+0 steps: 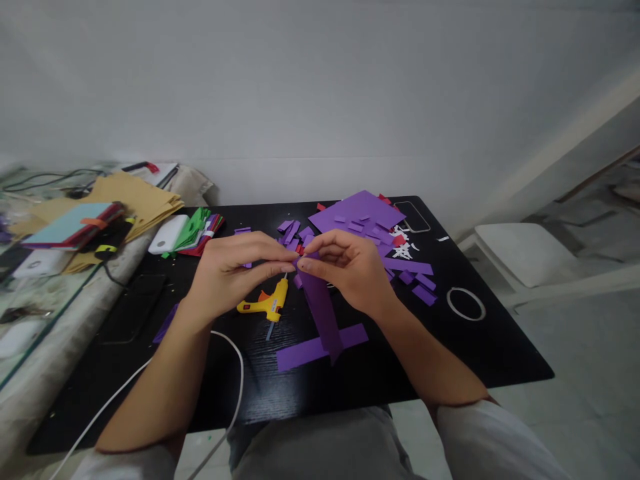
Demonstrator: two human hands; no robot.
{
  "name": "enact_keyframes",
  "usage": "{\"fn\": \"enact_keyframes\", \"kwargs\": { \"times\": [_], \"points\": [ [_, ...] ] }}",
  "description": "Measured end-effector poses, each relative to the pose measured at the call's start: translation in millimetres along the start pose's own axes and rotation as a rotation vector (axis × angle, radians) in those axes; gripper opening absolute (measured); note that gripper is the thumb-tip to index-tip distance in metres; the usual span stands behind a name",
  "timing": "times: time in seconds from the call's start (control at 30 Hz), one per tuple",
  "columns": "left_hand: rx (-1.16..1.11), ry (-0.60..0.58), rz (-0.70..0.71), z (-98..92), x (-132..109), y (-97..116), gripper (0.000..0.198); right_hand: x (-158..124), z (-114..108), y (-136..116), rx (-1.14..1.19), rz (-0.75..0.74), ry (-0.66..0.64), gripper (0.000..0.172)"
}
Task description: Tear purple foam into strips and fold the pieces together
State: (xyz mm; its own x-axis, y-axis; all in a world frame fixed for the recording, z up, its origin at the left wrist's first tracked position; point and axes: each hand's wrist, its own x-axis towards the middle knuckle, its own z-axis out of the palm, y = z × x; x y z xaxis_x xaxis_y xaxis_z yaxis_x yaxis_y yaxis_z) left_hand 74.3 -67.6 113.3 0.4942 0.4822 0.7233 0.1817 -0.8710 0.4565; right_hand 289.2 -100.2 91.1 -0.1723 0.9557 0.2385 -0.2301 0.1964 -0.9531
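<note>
My left hand (235, 270) and my right hand (353, 267) meet above the middle of the black table. Both have thumb and fingers pinched at the upper end of a long purple paper strip (323, 310), whose pinched end is partly hidden by the fingertips. The strip slants down toward me, its lower end over another purple strip (300, 353) lying crosswise. Whether those two strips are joined, I cannot tell. Just below my left fingers lies a yellow hot glue gun (273, 303), a glue stick poking out of its back end.
Small purple paper pieces (424, 295) are scattered beyond and right of my hands, near a large purple sheet (365, 203) and white scraps (403, 250). A ring (466, 304) lies right. Green paper strips (195, 230) lie back left; a white cable (240, 360) loops at front left.
</note>
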Motion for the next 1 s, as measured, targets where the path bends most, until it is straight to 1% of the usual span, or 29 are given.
{"fn": "enact_keyframes", "kwargs": {
  "times": [0.27, 0.33, 0.47, 0.6, 0.73, 0.87, 1.0],
  "points": [
    [0.019, -0.016, -0.004, 1.1, -2.1, -0.8, 0.012, 0.2, 0.2, 1.6, -0.018, 0.009, 0.017, 0.032],
    [0.027, -0.031, -0.049, -0.1, -1.6, 1.7, 0.011, 0.4, -0.1, 1.4, -0.023, 0.007, 0.033, 0.032],
    [0.037, -0.058, -0.204, 0.9, 0.0, 7.8, 0.006, 1.6, -0.2, 1.8, -0.065, 0.011, 0.08, 0.034],
    [0.052, -0.076, -0.278, 6.3, 0.0, 10.2, 0.011, 2.6, 0.6, 2.8, -0.09, 0.026, 0.086, 0.036],
    [0.086, -0.089, -0.279, 8.9, -1.1, 9.3, 0.013, 2.6, 0.9, 4.0, -0.079, 0.027, 0.082, 0.035],
    [0.111, -0.132, -0.264, 8.7, -1.7, 6.6, 0.013, 2.9, 0.8, 5.7, -0.091, 0.038, 0.093, 0.037],
    [0.085, -0.146, -0.267, 8.9, -1.7, 2.7, 0.013, 5.9, -2.5, 4.9, -0.089, 0.085, 0.066, 0.037]
  ]
}}
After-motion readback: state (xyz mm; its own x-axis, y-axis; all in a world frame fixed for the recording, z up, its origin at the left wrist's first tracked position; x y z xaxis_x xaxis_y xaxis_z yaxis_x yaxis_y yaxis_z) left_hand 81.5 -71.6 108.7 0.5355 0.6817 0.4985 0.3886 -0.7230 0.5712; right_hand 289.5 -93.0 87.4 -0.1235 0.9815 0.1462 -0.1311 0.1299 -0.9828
